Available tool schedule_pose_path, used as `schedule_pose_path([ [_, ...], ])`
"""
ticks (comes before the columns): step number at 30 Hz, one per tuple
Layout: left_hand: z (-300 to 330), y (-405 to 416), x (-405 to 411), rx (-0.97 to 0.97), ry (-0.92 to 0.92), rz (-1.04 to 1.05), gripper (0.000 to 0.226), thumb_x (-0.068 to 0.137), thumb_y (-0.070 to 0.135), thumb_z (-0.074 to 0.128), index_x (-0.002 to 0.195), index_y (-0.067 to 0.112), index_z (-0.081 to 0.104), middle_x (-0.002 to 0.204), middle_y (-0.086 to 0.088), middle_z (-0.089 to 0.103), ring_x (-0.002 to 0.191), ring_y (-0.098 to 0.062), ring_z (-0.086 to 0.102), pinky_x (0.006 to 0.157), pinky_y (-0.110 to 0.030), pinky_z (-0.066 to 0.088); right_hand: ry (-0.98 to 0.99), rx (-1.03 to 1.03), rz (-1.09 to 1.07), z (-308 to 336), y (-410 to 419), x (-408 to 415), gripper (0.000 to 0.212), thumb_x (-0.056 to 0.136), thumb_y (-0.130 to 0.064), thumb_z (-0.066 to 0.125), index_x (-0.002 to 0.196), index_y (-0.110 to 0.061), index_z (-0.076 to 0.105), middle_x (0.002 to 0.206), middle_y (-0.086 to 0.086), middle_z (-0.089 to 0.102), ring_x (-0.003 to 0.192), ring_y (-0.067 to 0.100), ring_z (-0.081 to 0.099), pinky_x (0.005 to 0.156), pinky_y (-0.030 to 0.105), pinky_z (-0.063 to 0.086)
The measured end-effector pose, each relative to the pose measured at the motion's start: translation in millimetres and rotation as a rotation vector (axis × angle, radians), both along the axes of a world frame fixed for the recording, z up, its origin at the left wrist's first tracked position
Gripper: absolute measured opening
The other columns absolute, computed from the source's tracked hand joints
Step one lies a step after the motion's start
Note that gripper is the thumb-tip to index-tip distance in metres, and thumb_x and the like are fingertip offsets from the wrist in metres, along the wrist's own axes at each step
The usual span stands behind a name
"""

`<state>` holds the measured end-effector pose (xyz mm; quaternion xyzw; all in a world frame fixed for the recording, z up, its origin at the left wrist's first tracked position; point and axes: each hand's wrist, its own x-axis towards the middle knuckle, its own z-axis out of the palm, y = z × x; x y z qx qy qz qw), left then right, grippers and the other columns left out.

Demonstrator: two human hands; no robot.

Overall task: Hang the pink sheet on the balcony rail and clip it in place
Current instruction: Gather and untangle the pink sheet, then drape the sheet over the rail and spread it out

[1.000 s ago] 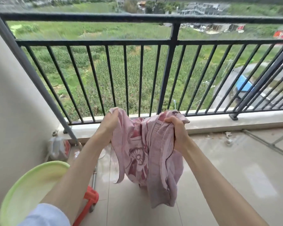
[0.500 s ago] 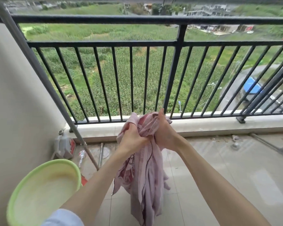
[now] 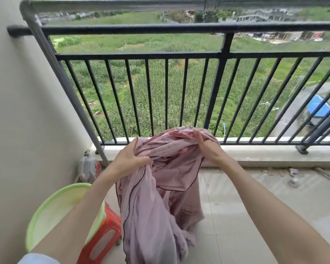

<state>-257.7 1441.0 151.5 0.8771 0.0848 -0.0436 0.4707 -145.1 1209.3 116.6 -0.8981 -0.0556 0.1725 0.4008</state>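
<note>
The pink sheet [image 3: 160, 197] hangs bunched in front of me, its lower folds dropping toward the tiled floor. My left hand [image 3: 129, 159] grips its upper left edge and my right hand [image 3: 210, 149] grips the fabric at the upper right. Both hands are held well below the black balcony rail [image 3: 179, 28], in front of its vertical bars. A grey metal pipe [image 3: 122, 3] runs above the rail and bends down along the left. No clip is visible.
A light green basin [image 3: 51, 208] sits on a red plastic stool [image 3: 107, 225] at the lower left, by the wall. A white plastic jug [image 3: 88, 166] stands in the corner. The low concrete kerb [image 3: 255, 153] runs under the railing, with small debris [image 3: 293, 178] on the floor.
My hands, close together half a second ago, have spread apart, opening the top of the sheet. The view has tilted up, showing the upper grey pipe.
</note>
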Motion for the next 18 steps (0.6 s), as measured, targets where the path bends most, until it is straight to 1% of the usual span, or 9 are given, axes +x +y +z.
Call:
schedule_pose_path([
  [2,5,4,2,0.020,-0.011,0.025,0.055,0.058,0.037,0.062,0.112,0.032,0.052,0.100,0.008,0.065,0.092,-0.011,0.062,0.086,-0.034,0.050,-0.114,-0.046,-0.027,8,0,4,0.086,0.090,-0.064,0.007,0.127,-0.005,0.056,0.126,0.021,0.056,0.124,0.031,0.046,0.104,0.034,0.032],
  [5,6,6,2,0.005,-0.017,0.058,0.065,0.053,0.046,0.061,0.114,0.025,0.050,0.102,0.005,0.064,0.095,-0.014,0.061,0.086,-0.034,0.049,0.023,0.312,-0.221,11,18,-2,0.076,0.090,-0.067,0.017,0.126,-0.013,0.058,0.122,0.007,0.053,0.129,0.023,0.041,0.110,0.031,0.025],
  [7,1,4,0,-0.036,-0.033,0.077,0.046,0.068,0.031,0.065,0.110,0.022,0.049,0.098,0.005,0.063,0.091,-0.011,0.060,0.079,-0.022,0.048,0.131,0.566,-0.355,-2,32,-6,0.070,0.080,-0.077,0.034,0.112,-0.022,0.065,0.121,-0.004,0.055,0.120,0.019,0.050,0.105,0.035,0.035],
  [8,-2,1,-1,-0.053,-0.044,0.087,0.036,0.077,0.019,0.064,0.109,0.021,0.048,0.095,0.007,0.062,0.088,-0.008,0.059,0.073,-0.014,0.046,0.211,0.637,-0.369,-11,37,-10,0.075,0.073,-0.081,0.042,0.112,-0.021,0.064,0.118,0.000,0.063,0.111,0.023,0.059,0.097,0.040,0.046],
  [10,-7,-3,-3,-0.086,-0.065,0.089,0.035,0.083,0.006,0.059,0.111,0.020,0.044,0.094,0.009,0.059,0.084,-0.005,0.057,0.065,-0.008,0.043,0.441,0.609,-0.230,-17,44,-30,0.084,0.074,-0.080,0.042,0.114,-0.009,0.061,0.101,0.011,0.071,0.092,0.029,0.069,0.074,0.039,0.057],
  [11,-9,-5,-3,-0.100,-0.075,0.087,0.037,0.084,0.004,0.059,0.114,0.020,0.043,0.094,0.008,0.059,0.085,-0.007,0.057,0.066,-0.009,0.043,0.554,0.546,-0.092,-15,48,-39,0.086,0.078,-0.079,0.034,0.109,-0.004,0.063,0.098,0.013,0.071,0.092,0.029,0.068,0.073,0.036,0.055],
  [13,-10,-9,-3,-0.111,-0.086,0.078,0.042,0.084,0.006,0.060,0.119,0.018,0.041,0.094,0.008,0.058,0.082,-0.005,0.057,0.064,-0.009,0.044,0.621,0.533,0.031,-7,56,-44,0.090,0.083,-0.076,0.024,0.105,0.001,0.064,0.102,0.015,0.068,0.099,0.027,0.064,0.086,0.033,0.051],
  [15,-6,-13,-4,-0.148,-0.089,0.047,0.048,0.084,0.011,0.065,0.122,0.019,0.038,0.098,0.011,0.058,0.084,-0.001,0.057,0.065,-0.005,0.044,0.612,0.644,0.046,5,63,-40,0.083,0.083,-0.073,0.028,0.101,0.000,0.063,0.100,0.015,0.065,0.092,0.025,0.063,0.086,0.032,0.049],
  [18,3,-11,-7,-0.193,-0.075,-0.016,0.071,0.080,0.020,0.070,0.139,0.022,0.029,0.124,0.013,0.051,0.111,-0.002,0.052,0.087,-0.009,0.043,0.575,0.706,0.091,22,77,-35,0.065,0.086,-0.068,0.035,0.098,-0.011,0.065,0.113,0.020,0.064,0.104,0.033,0.062,0.094,0.039,0.047],
])
